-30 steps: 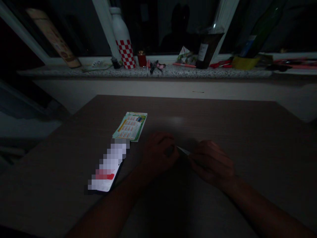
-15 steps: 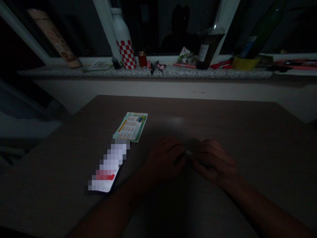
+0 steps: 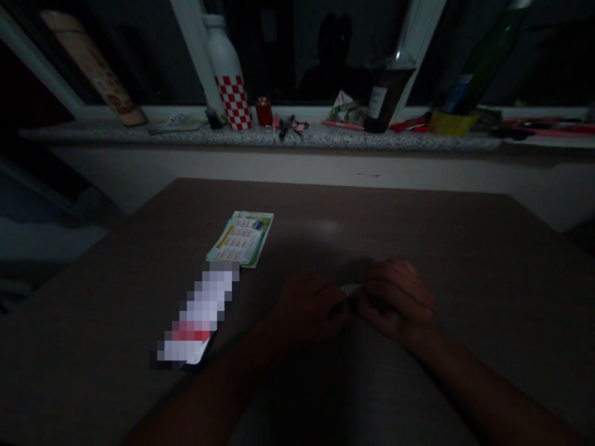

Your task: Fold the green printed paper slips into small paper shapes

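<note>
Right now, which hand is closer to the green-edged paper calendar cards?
Left. The left hand is at the near right of the cards; the right hand is farther off to the right.

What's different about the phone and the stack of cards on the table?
The phone glows pale, while the stack of cards is printed in green, yellow and red. The phone looks longer than the cards. The phone lies farther from the windowsill than the cards. Both lie on the table, to the left of the left hand.
</note>
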Demonstrator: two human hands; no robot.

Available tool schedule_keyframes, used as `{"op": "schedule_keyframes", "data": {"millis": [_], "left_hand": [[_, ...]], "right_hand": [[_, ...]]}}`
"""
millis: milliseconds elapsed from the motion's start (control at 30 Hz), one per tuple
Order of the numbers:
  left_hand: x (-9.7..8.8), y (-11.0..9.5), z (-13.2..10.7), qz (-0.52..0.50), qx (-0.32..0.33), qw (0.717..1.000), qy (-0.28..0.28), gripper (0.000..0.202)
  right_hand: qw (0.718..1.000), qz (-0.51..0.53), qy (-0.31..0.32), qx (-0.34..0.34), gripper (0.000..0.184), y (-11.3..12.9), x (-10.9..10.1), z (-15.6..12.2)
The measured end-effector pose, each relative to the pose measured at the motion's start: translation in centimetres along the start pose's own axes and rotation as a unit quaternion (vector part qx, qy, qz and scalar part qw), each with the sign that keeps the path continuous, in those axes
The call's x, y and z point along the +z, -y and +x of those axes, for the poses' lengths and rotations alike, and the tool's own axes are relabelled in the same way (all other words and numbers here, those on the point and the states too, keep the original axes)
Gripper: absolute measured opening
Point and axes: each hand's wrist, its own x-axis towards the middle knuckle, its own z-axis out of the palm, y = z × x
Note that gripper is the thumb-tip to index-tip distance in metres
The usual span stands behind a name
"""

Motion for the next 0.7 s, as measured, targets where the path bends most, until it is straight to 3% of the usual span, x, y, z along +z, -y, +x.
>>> {"op": "schedule_keyframes", "data": {"millis": [233, 400, 500, 700], "left_hand": [[0.1, 0.2, -0.2, -0.005, 0.002, 1.000, -0.016, 0.011], [-0.6, 0.5, -0.4, 0.000, -0.014, 1.000, -0.002, 0.010], [-0.8, 0.6, -0.3, 0.008, -0.030, 1.000, -0.001, 0.013], [-0.9, 0.5, -0.1, -0.015, -0.056, 0.998, -0.006, 0.013]], "right_hand": [[0.999, -0.037, -0.019, 0.015, 0.016, -0.3, -0.2, 0.1], [0.988, -0.077, -0.103, 0.090, 0.014, -2.2, -0.9, -0.8], [0.985, -0.074, -0.108, 0.114, 0.012, -2.9, -1.3, -1.1], [0.993, -0.010, -0.044, 0.111, 0.018, -1.8, -0.8, -0.7]]}}
